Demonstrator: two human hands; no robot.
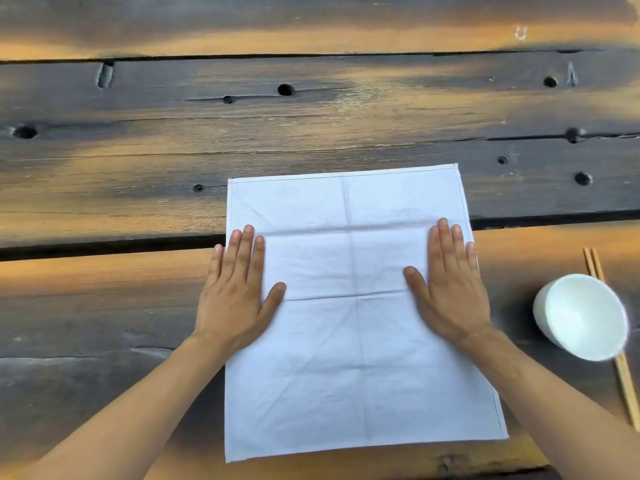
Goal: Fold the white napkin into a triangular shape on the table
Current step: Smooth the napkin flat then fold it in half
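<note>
The white napkin [349,341] lies spread flat and unfolded on the dark wooden plank table [138,150], showing faint crease lines across and down its middle. My left hand [239,292] lies palm down with straight fingers on the napkin's left edge, its outer fingers over the wood. My right hand [450,289] lies flat the same way near the napkin's right edge. Both forearms reach in from the bottom corners.
A white bowl [581,317] stands to the right of the napkin, tilted toward me. A pair of wooden chopsticks [627,386] lies beside and partly under it. Gaps and round holes mark the planks further back.
</note>
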